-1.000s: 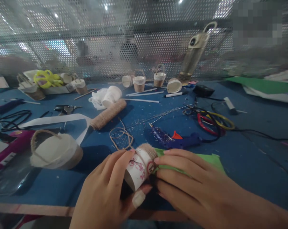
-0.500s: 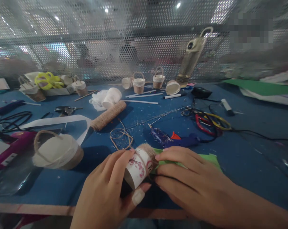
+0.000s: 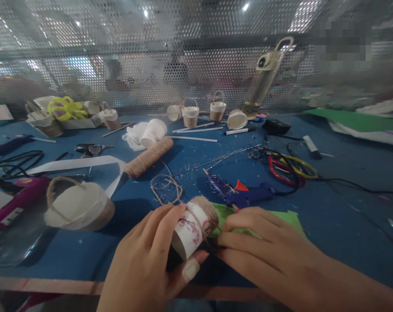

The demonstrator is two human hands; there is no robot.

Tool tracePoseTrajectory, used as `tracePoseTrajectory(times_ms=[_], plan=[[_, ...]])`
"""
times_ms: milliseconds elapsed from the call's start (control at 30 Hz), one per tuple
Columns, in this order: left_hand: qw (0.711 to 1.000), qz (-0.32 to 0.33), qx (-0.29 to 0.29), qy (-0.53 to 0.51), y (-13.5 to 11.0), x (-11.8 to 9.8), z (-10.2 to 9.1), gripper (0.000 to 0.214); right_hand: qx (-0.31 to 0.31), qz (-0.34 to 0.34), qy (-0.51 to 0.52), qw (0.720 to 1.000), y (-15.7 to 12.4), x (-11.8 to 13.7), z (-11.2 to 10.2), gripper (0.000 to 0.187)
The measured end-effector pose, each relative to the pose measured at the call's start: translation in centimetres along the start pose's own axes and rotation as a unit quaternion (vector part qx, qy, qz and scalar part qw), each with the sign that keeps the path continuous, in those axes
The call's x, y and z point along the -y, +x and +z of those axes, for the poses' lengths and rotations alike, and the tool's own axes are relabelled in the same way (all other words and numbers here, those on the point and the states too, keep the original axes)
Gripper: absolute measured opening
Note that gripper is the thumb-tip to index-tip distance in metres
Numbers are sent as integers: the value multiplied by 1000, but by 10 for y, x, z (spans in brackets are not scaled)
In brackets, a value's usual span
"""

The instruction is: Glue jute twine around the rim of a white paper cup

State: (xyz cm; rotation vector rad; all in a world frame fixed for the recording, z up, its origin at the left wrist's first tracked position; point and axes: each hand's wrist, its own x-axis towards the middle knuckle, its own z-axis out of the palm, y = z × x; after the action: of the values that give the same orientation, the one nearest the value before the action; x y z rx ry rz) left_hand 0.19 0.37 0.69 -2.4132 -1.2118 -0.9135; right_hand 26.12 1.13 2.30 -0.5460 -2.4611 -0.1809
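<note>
A white paper cup printed with pink blossoms lies tilted in my left hand, fingers over its top and a bandaged thumb below. Jute twine is wound around the cup's far end, and a strand also crosses the printed side. Just right of the cup, my right hand is closed with its fingertips pinched at the twine's strand, mostly hidden. Beneath that hand lies a light green sheet. Behind it rests a blue glue gun with an orange trigger. Loose twine coils behind the cup.
A twine-wrapped roll lies behind the loose coil. At left stand a small handled bucket and a purple glue gun. Red- and yellow-handled pliers, cables, a tilted bottle and several small buckets sit farther back before a perforated metal screen.
My right hand has drawn slightly right and away from the cup's twine-wrapped end, uncovering more of it. My left hand keeps its hold on the cup.
</note>
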Motion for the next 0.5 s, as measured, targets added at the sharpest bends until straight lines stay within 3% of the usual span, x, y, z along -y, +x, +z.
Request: tracePoseTrajectory(times_ms=[300,500], plan=[[1000,-6,1,-5,0,0,1,48,35,-12,38,999,6,2,-14,44],[1000,-6,1,-5,-1,0,1,47,70,-3,63,996,5,4,-16,36]])
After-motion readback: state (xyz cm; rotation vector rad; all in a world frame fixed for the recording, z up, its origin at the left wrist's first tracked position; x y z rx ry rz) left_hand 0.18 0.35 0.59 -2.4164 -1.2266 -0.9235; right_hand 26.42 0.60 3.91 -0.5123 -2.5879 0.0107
